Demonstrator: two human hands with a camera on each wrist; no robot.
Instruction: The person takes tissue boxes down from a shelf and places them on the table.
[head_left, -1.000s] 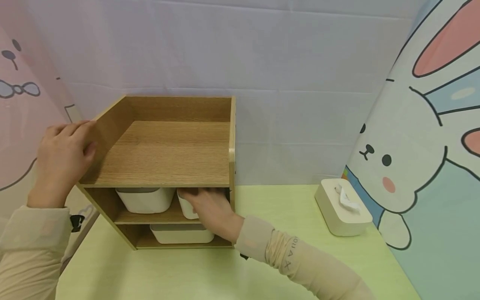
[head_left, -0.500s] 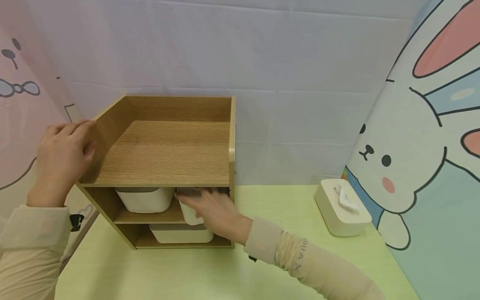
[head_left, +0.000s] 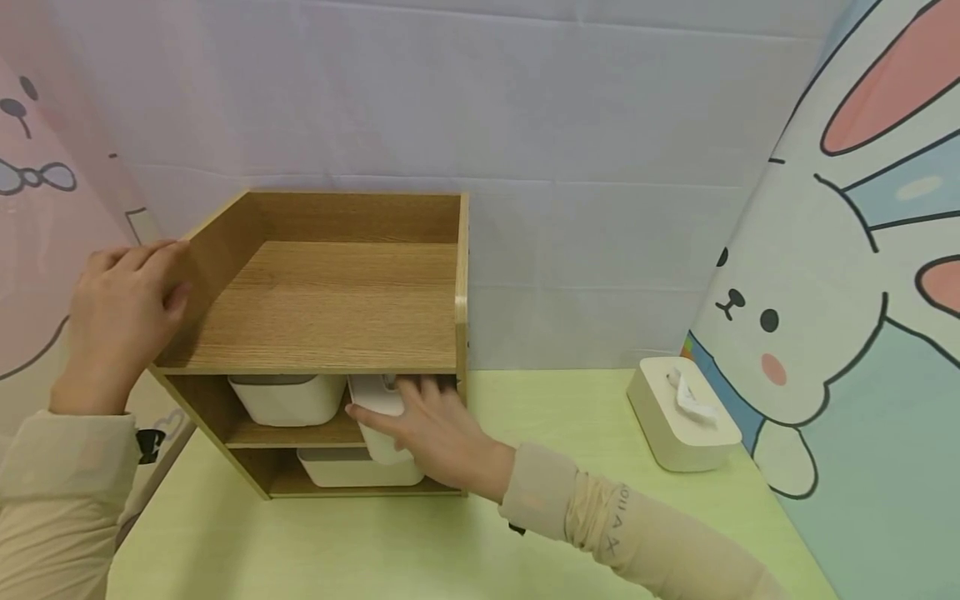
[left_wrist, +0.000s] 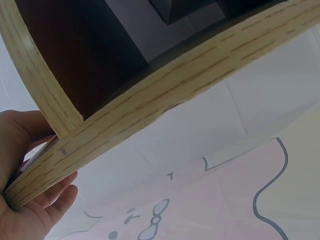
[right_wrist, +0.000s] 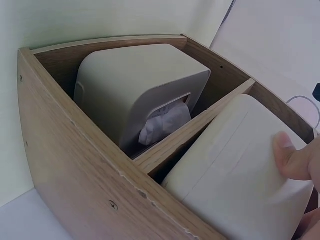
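Note:
My right hand (head_left: 450,437) grips a white storage bin (head_left: 378,429) on the middle level of a wooden shelf unit (head_left: 330,308). The thumb lies against the bin's wall, while the fingertips are partly hidden under the top board. This bin sticks out past the shelf's front edge, tilted forward. My left hand (head_left: 123,321) holds the unit's left side panel (head_left: 225,258); in the left wrist view its fingers wrap the panel edge (left_wrist: 110,115). Beside the gripped bin sits a second white bin (head_left: 288,402). In the right wrist view, the thumb presses the bin's smooth face (right_wrist: 225,165).
On the bottom level is a white box (head_left: 360,471); the right wrist view shows crumpled tissue (right_wrist: 167,122) at its opening. A white tissue box (head_left: 686,412) stands on the pale green table (head_left: 555,467) at right. A cloth backdrop (head_left: 585,192) hangs behind the unit.
The right hand has drawn the white storage bin forward out of the middle level, and the bin now tips downward at its front. The left hand stays on the side panel.

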